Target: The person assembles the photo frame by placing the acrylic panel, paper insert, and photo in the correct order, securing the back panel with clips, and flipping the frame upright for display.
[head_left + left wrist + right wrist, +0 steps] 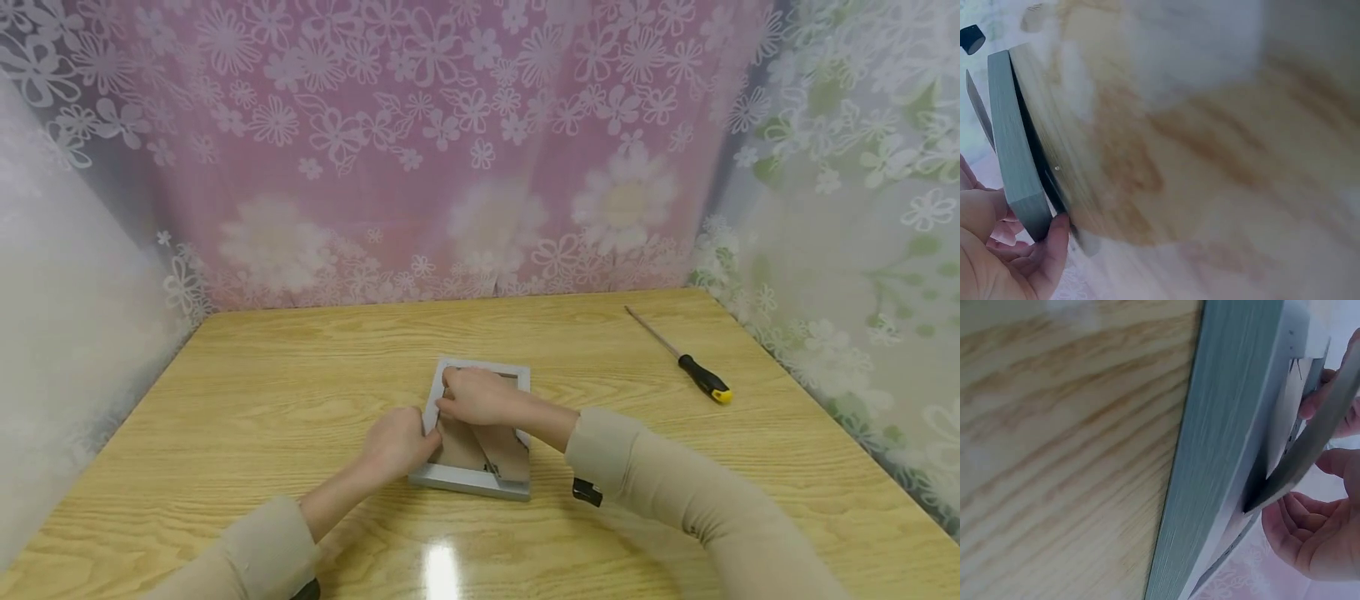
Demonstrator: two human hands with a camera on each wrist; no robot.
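A silver-grey picture frame [468, 479] lies back side up on the table, its brown backing board [459, 446] showing. A support leg [1319, 434] stands up at an angle from the back. My left hand [397, 446] grips the frame's left side; in the left wrist view, thumb and fingers lie around a corner of the frame [1016, 137]. My right hand [480, 396] reaches over the back, its bent fingers at the upper left inner edge. I cannot tell whether these fingers pinch anything there. In the right wrist view, the leg partly covers that hand [1319, 534].
A screwdriver [703, 377] with a black and yellow handle lies at the right on the wood-grain table [285, 375]. Behind the table hangs a pink flowered curtain [420, 167]. Pale curtains [847, 250] stand along the sides.
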